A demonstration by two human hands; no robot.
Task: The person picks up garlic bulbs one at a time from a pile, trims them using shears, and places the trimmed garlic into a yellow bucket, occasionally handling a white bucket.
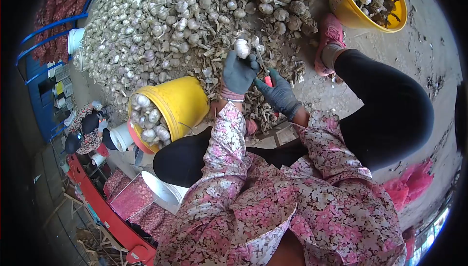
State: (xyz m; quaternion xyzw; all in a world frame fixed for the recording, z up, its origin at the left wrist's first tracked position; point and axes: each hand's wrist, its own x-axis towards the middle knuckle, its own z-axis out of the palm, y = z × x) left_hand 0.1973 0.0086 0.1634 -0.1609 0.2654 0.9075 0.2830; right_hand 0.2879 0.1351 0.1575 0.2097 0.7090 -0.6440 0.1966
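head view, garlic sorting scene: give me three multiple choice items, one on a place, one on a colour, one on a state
1. Where is the tipped yellow plastic bucket?
A. left of the hands
B. right of the hands
2. What colour are the gloves?
A. white
B. dark grey
3. What is the left hand doing?
A. resting empty
B. holding a white garlic bulb

Answers: 1 A, it lies on its side left of both hands. 2 B, both are dark grey. 3 B, its grip is closed on the bulb, while the right hand holds a red-handled cutter.
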